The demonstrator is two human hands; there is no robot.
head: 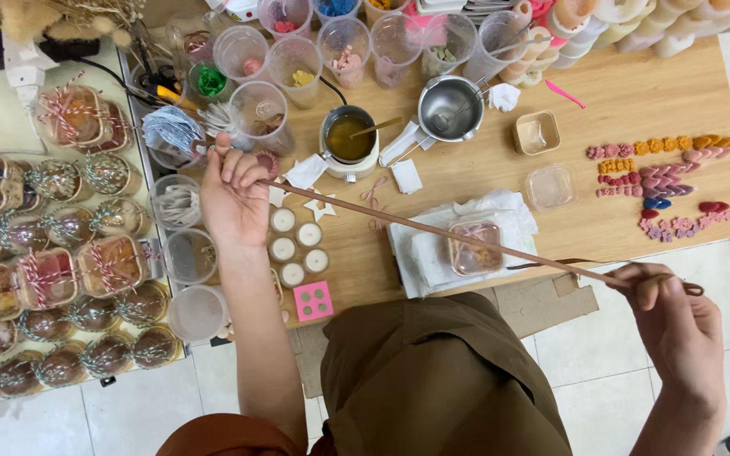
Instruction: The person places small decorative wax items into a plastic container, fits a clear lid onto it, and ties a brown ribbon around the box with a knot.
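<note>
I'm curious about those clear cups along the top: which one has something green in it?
The small cup at the row's left end, just above the left hand. Its neighbours hold pink, yellow or blue bits.

Showing two hands (234, 203), pulling one brown ribbon (433, 230) taut between them. Sitting on the desk (635, 93): five small white candles (296, 249), one pink mould (313, 301) with four holes, one pot of amber wax (347, 138), one steel pitcher (449, 108), and two small clear square boxes (549, 187). Leaving the wrapped jars (48, 279) at left uncounted, being too many and overlapping.
</note>
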